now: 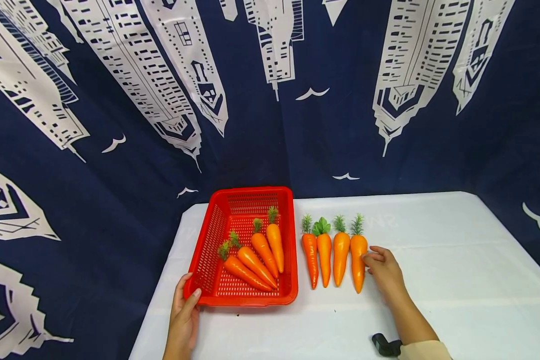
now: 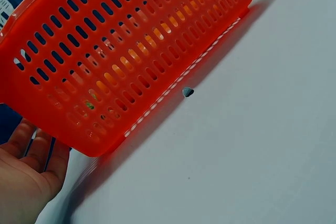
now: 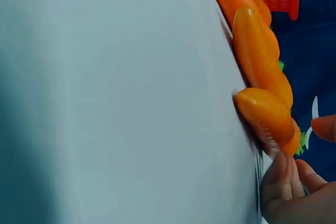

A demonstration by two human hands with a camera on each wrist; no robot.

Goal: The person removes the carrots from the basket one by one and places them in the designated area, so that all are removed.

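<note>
Near the left of the white table, a red plastic basket (image 1: 252, 301) with slotted walls holds several orange toy carrots (image 1: 256, 267) with green tops. My left hand (image 1: 185, 312) grips its near left corner, thumb over the rim and fingers along the outside; the left wrist view shows those fingers (image 2: 39, 153) behind the corner. Right of the basket, several more carrots lie side by side in a row, tips toward me. At the rightmost carrot (image 1: 358, 262), my right hand (image 1: 384, 272) has its fingertips against the side, with the thumb apart in the right wrist view.
A white cover lies over the table (image 1: 454, 260). Behind it hangs a dark blue cloth (image 1: 252, 155) printed with white buildings and birds. A small black object (image 1: 385, 345) sits beside my right sleeve (image 1: 425, 350). Small dark specks dot the cover in front of the basket.
</note>
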